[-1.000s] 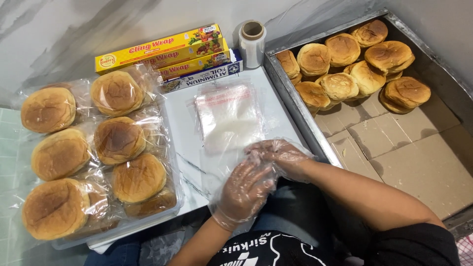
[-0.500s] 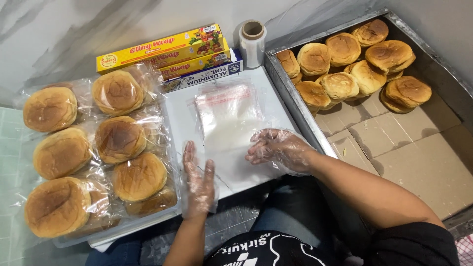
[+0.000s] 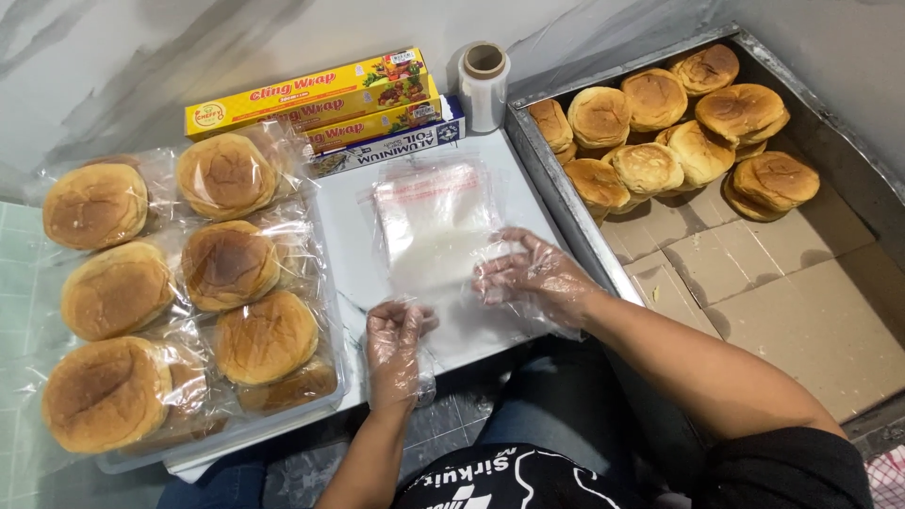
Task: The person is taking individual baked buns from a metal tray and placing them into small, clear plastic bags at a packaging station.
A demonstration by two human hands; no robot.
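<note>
My right hand (image 3: 533, 278) lies flat on the stack of clear plastic bags (image 3: 436, 226), fingers spread apart and pressing on its lower right corner. My left hand (image 3: 394, 341) sits at the stack's lower left edge with the fingers loosely curled together; I cannot tell whether they pinch a bag or only touch it. Both hands wear thin clear gloves. The bags lie in the middle of the white tabletop (image 3: 351, 254), just in front of me.

To my left, a shallow tray (image 3: 283, 424) holds wrapped buns (image 3: 226, 174) in clear film (seven or so, laid in two rows). Behind the bags, against the wall, are stacked yellow wrap boxes (image 3: 306, 94) with a blue foil box (image 3: 386, 149) below them, and a roll of clear film (image 3: 485, 83) stands upright just beside them. To my right, a metal bin (image 3: 556, 188) lined with cardboard holds bare buns (image 3: 650, 165) heaped at its far end.
</note>
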